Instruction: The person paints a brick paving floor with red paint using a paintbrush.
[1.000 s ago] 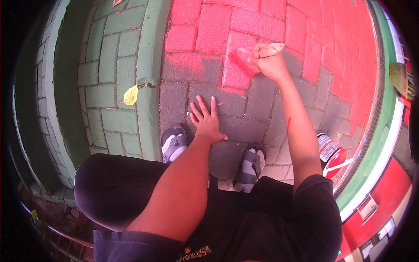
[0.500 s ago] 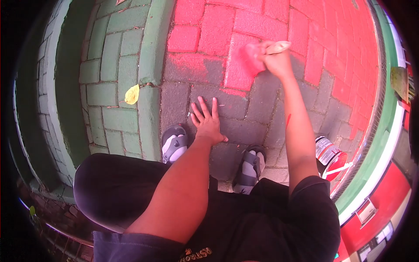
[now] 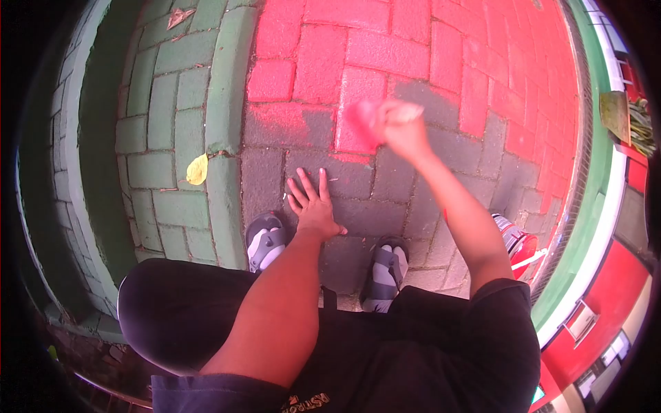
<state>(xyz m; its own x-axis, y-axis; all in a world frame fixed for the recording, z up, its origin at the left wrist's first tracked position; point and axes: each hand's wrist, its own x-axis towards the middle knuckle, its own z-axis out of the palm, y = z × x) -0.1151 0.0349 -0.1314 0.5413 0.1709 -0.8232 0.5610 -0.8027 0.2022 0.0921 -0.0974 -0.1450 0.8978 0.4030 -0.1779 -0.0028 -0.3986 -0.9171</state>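
My right hand [image 3: 403, 131] is wrapped round the pale handle of a paintbrush [image 3: 363, 122], whose red bristle end is smeared by motion. The brush is over a freshly red paving brick [image 3: 355, 135] beside bare grey ones. On the unpainted grey pavers [image 3: 351, 180], my left hand [image 3: 315, 210] lies flat with its fingers spread, holding nothing. Wet-looking red paint [image 3: 330, 62] covers the pavers beyond. A patchy, partly red brick [image 3: 279, 124] lies ahead of my left hand.
A paint can [image 3: 520, 242] with red inside stands right of my right arm. Left runs a green curb [image 3: 224, 138] with green pavers and a yellow leaf [image 3: 197, 169]. My sandalled feet [image 3: 265, 241] are close behind my left hand. A planter [image 3: 615, 113] stands far right.
My right hand and the brush have moved a little left and nearer to me. My left hand stays flat on the same pavers. The whole view has shifted slightly.
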